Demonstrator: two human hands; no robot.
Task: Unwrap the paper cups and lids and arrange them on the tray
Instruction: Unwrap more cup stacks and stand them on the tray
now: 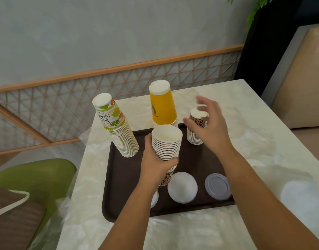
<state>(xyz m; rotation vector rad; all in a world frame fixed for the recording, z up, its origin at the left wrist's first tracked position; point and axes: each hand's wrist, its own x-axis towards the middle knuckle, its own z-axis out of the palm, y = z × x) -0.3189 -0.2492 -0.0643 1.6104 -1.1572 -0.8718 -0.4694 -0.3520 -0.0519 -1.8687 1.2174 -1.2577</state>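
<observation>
A dark brown tray (122, 177) lies on the marble table. My left hand (155, 165) grips a stack of leopard-print cups (166, 141), mouth up, above the tray's middle. My right hand (207, 125) hovers with spread fingers over a short upside-down leopard-print stack (194, 136) at the tray's far right; I cannot tell whether it touches. A fruit-print stack (119, 129) leans at the far left. A yellow stack (163, 105) stands at the back. White lids (182, 190) and a grey lid (218, 186) lie along the near edge, and another lid (154, 198) peeks from under my left forearm.
Clear plastic wrapping (263, 141) lies crumpled on the table around the tray, with a pile of white lids (299, 197) at the right. A green chair (37, 177) stands at the left, a beige bench (299, 78) at the right, a lattice wall panel behind.
</observation>
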